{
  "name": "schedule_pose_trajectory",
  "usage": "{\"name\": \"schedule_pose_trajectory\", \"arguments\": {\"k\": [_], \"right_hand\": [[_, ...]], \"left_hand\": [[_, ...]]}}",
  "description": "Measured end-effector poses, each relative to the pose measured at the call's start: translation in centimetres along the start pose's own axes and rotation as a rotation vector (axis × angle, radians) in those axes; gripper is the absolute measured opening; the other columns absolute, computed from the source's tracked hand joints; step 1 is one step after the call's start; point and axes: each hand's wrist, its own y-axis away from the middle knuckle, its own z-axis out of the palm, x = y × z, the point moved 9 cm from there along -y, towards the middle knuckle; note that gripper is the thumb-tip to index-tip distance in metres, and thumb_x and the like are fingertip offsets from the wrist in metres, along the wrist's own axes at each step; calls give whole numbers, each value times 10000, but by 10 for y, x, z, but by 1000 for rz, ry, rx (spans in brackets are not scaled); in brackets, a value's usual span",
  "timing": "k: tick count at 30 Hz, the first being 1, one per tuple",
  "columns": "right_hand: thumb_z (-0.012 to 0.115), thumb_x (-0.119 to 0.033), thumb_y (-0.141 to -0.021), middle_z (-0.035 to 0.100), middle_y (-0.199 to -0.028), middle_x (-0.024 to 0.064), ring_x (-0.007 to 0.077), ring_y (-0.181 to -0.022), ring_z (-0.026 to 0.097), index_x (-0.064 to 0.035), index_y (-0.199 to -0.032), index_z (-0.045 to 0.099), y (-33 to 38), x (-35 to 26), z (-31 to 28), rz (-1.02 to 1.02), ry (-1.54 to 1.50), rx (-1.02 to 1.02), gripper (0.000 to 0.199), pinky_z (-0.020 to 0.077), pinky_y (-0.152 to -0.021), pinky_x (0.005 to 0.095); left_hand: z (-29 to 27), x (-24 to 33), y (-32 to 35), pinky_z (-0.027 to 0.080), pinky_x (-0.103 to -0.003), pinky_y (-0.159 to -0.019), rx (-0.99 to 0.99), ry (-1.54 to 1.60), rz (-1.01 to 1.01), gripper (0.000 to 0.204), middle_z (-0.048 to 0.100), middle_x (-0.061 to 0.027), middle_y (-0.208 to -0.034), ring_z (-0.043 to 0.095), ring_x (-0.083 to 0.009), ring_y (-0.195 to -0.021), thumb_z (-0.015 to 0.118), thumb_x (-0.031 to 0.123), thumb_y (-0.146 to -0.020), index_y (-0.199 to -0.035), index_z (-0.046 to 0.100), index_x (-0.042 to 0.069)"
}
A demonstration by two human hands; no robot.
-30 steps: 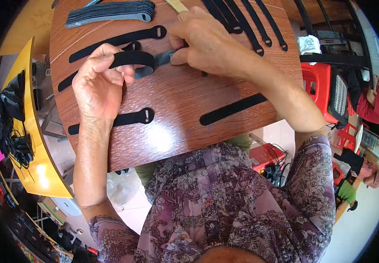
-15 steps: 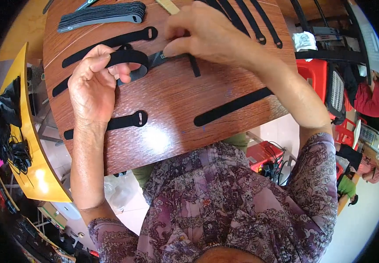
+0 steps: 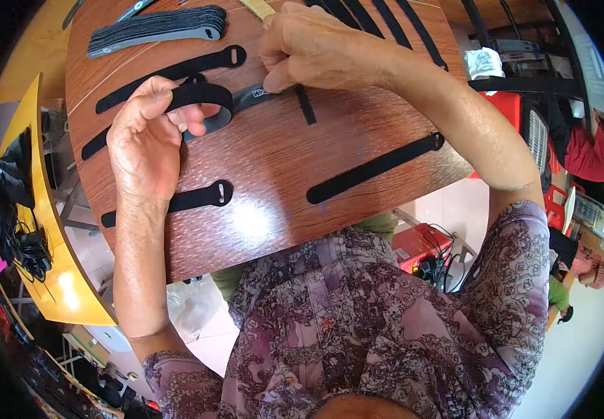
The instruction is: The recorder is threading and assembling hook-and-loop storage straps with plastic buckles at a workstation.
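A black hook-and-loop strap [image 3: 208, 94] curls into a loop at my left hand [image 3: 145, 140], which pinches it between thumb and fingers, palm up. From the loop, a grey printed length [image 3: 252, 96] runs right to my right hand [image 3: 316, 52]. The fingers of that hand are curled closed at its far end, and their grip is partly hidden. A short black strip [image 3: 305, 106] sticks out below the right hand. Flat black straps with slotted ends lie around: one above the loop [image 3: 169, 75], one beside my left wrist [image 3: 201, 197], one at the right [image 3: 375, 167].
A stack of grey-black straps [image 3: 159, 29] lies at the table's far left. More black straps [image 3: 389, 24] lie at the far right, and a pale yellow strip [image 3: 256, 8] beyond my right hand. The wooden table [image 3: 267, 167] has its near edge before my lap.
My right forearm has swung slightly outward, uncovering the slotted end of the strap at the right. The left hand's pinch on the looped strap stays the same.
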Motion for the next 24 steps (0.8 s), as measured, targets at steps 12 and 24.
{"name": "schedule_pose_trajectory", "arguments": {"k": [12, 24], "right_hand": [[678, -282, -687, 626, -781, 165, 375, -883, 573, -76, -780, 671, -2, -7, 3, -70, 133, -80, 226, 401, -734, 524], [675, -223, -681, 570, -595, 133, 315, -629, 573, -22, -703, 650, -16, -11, 18, -250, 417, -232, 204, 442, -579, 476]], "left_hand": [[0, 2, 2, 492, -385, -777, 87, -63, -5, 210, 626, -150, -705, 590, -231, -577, 496, 135, -773, -920, 533, -11], [-2, 2, 1, 488, -404, -803, 40, -43, 12, 212, 627, -155, -696, 600, -233, -581, 498, 138, -785, -935, 529, -9]]}}
